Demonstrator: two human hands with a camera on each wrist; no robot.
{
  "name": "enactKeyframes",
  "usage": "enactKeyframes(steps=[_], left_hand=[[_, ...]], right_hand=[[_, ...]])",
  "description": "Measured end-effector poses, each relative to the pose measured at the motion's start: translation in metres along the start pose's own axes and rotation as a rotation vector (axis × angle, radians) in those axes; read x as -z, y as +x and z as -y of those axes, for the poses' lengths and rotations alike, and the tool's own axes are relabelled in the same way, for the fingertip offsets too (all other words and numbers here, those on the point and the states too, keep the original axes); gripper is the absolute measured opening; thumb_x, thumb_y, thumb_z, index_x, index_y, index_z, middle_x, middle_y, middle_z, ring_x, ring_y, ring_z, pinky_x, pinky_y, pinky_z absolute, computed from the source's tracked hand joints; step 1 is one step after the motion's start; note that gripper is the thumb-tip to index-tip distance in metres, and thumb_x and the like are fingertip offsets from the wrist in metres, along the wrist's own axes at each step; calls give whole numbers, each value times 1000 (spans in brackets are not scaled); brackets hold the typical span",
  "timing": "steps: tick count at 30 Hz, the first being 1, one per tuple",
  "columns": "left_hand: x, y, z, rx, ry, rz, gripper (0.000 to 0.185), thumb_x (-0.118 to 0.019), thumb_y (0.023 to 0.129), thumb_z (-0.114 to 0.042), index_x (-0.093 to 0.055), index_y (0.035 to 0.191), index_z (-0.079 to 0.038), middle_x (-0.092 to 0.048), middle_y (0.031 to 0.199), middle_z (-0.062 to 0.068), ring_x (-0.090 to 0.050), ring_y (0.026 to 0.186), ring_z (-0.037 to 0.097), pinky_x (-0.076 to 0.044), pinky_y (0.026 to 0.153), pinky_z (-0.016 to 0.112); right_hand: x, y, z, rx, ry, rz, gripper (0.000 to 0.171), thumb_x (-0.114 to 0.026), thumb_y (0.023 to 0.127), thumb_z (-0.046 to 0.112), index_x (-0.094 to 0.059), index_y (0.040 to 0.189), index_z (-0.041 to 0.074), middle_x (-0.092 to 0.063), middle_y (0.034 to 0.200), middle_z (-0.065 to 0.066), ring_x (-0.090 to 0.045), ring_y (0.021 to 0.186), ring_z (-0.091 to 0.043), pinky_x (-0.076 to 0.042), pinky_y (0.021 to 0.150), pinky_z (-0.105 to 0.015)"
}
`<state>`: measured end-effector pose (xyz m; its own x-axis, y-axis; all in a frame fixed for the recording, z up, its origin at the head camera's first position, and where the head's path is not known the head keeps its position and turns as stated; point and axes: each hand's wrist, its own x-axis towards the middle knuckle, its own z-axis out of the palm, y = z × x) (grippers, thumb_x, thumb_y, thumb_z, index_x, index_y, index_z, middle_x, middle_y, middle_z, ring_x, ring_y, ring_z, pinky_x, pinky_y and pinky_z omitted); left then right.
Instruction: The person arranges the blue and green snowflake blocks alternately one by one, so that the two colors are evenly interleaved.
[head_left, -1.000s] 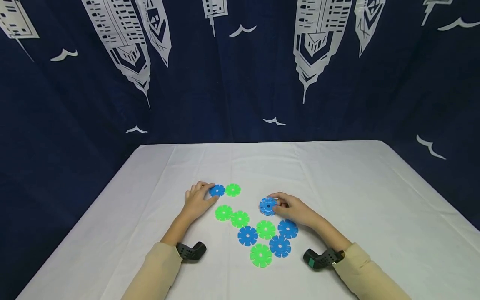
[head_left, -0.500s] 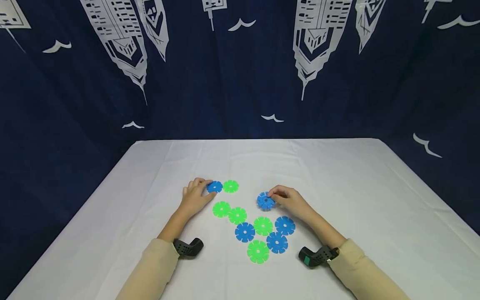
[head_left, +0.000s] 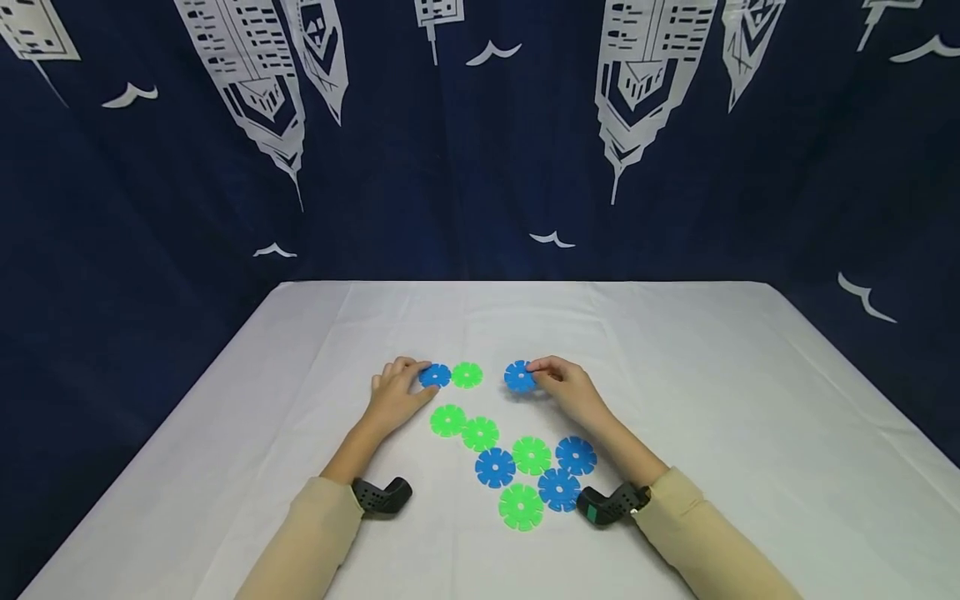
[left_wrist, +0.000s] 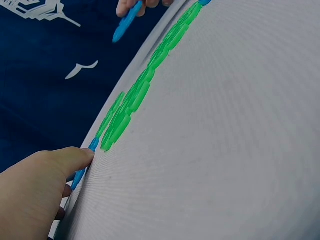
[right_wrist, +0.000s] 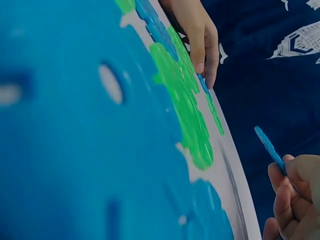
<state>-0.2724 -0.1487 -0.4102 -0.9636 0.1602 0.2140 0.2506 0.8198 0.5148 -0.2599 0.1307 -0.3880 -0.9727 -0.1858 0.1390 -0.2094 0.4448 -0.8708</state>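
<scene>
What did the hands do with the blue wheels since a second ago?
The right hand carried its blue disc away from the body and leftward, toward the green disc. The left hand stayed on the other blue disc; the remaining discs did not move.

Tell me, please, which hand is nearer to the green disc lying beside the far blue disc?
Left. The left hand touches the blue disc right beside that green disc; the right hand holds another blue disc farther off to its right.

A white-clothed bench fills six o'clock; at twelve hangs a navy curtain printed with white towers and birds.
</scene>
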Motion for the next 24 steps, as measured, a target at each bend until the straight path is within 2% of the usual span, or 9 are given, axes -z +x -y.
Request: enactKeyframes(steps=[4,10,14,21,24], left_hand=[[-1,1,0,4,0,-3,51,-58,84,-36,-51,128,-9,-48,124,12,-41,107,26,-25,81,40],[-2,0,-1,3,-12,-5,51,-59,84,-35,-52,127,-9,-48,123,13,-41,108,26,-25,81,40],[-2,-1,-1,-1,-14,-4,51,-59,84,-35,-52,127,-9,-48,123,13,-41,108,26,-25,81,40],[-2,-1,-1,-3,-14,-10,50,-59,84,-35,-52,127,-10,-48,123,12,-41,108,26,-25,81,40],[-2,-1,0,-2,-16,-11,50,-59,84,-35,-52,127,-10,-48,123,12,-40,107,26,-25,81,40]], right_hand=[[-8,9,5,-44,11,-19,22,-50,91,15,-62,106,4,-63,104,-14,-56,87,-19,-44,72,-24],[-18,19,8,-95,-31,-50,21,-52,89,14,-63,105,4,-63,96,-12,-53,77,-16,-43,65,-22],[-25,22,5,-82,-78,-61,20,-54,88,13,-64,103,4,-62,90,-11,-50,72,-14,-40,62,-22],[-32,23,4,-61,-188,-11,24,-58,87,17,-63,107,7,-51,73,-1,-44,63,-12,-34,59,-24],[-33,23,5,-42,-236,-1,24,-60,86,19,-63,108,8,-51,71,1,-43,61,-12,-34,61,-25]])
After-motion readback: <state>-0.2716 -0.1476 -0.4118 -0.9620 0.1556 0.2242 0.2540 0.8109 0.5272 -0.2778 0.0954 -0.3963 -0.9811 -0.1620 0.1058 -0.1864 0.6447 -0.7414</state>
